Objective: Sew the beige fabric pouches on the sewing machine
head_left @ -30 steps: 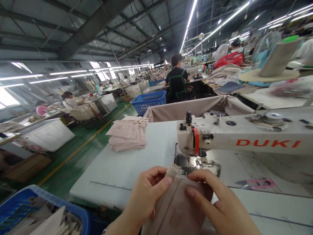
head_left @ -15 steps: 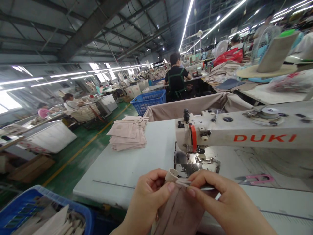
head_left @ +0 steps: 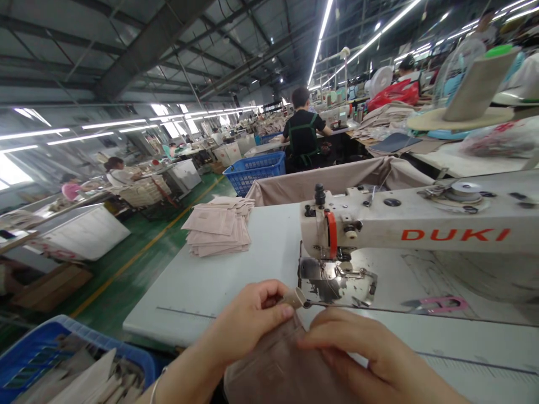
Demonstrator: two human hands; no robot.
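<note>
A pinkish-beige fabric piece hangs at the table's front edge, slightly smeared by motion. My left hand is closed on its upper edge, thumb on top, beside a curled beige strip that forms a small loop. My right hand is closed on the right part of the same piece, with its fingertips blurred and partly hidden. Just beyond both hands is the sewing machine, its metal plate a little ahead of the loop.
Stacked beige fabric pieces lie on the table's far left. Pink-handled thread snips rest under the machine arm. A blue basket of fabric stands at lower left. Behind the table are a cloth-lined bin and a seated co-worker.
The fabric piece has shifted lower and left, and the curled strip has tipped over to the right. My right hand has moved down, away from the strip. The view has shifted slightly.
</note>
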